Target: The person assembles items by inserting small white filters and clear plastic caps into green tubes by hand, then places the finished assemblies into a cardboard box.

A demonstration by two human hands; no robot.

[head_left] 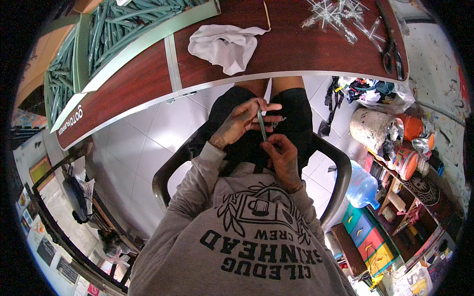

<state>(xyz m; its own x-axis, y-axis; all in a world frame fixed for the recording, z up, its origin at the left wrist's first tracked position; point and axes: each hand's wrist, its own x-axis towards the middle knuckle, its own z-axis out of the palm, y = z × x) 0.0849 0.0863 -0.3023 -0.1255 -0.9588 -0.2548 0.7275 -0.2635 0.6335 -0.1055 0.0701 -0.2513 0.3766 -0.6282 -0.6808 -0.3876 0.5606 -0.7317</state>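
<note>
A slim grey-green pen-like stick (261, 124) is held upright over my lap, between both hands. My left hand (242, 119) pinches its upper part between thumb and fingers, with the other fingers stretched out to the right. The fingertips of my right hand (282, 154) are closed on its lower end. Something thin and clear (277, 119) shows by the left fingertips, too small to make out. Beyond my knees, a crumpled white cloth (224, 47) lies on the dark red-brown table (296, 54), with a thin yellowish stick (267, 16) beside it.
At the far left, a pale green partitioned box (148, 40) holds many similar green sticks. Clear plastic pieces (340, 17) lie at the table's far right, near black-handled scissors (389, 56). Chair armrests (340, 165) flank me. Buckets (370, 126) and a blue water jug (363, 185) stand at right.
</note>
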